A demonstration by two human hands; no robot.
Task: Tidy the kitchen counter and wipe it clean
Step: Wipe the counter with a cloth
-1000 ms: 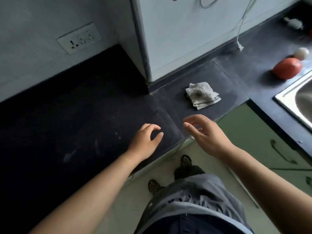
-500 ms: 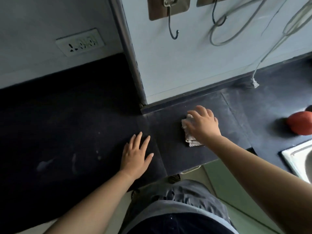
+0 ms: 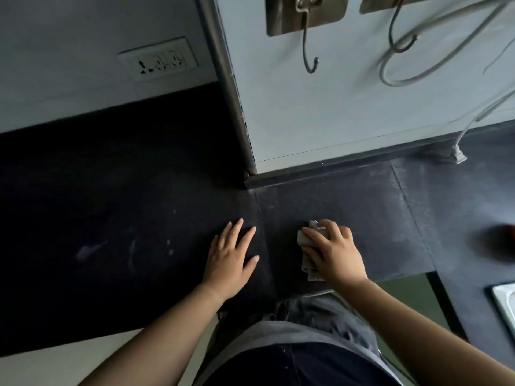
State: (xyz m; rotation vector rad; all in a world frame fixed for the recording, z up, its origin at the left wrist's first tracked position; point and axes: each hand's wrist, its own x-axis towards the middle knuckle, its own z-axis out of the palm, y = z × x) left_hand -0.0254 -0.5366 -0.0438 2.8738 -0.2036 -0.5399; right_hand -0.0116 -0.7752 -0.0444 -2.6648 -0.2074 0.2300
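A crumpled grey-white cloth (image 3: pixel 306 247) lies on the dark kitchen counter (image 3: pixel 362 218) near its front edge, and my right hand (image 3: pixel 333 250) presses down on it with the fingers curled over it. Most of the cloth is hidden under that hand. My left hand (image 3: pixel 232 256) rests flat on the counter just left of it, fingers spread, holding nothing. Pale smudges (image 3: pixel 89 249) mark the darker counter section to the left.
A white cabinet panel (image 3: pixel 334 121) with metal hooks (image 3: pixel 310 59) and a looped cable (image 3: pixel 418 59) rises behind the counter. A wall socket (image 3: pixel 158 61) sits at upper left. A red object (image 3: pixel 501 240) and a sink corner (image 3: pixel 504 299) are at the right edge.
My right hand reached to the cloth, closed on it and has drawn it toward the counter's front edge. My left hand went from hovering to lying flat on the counter.
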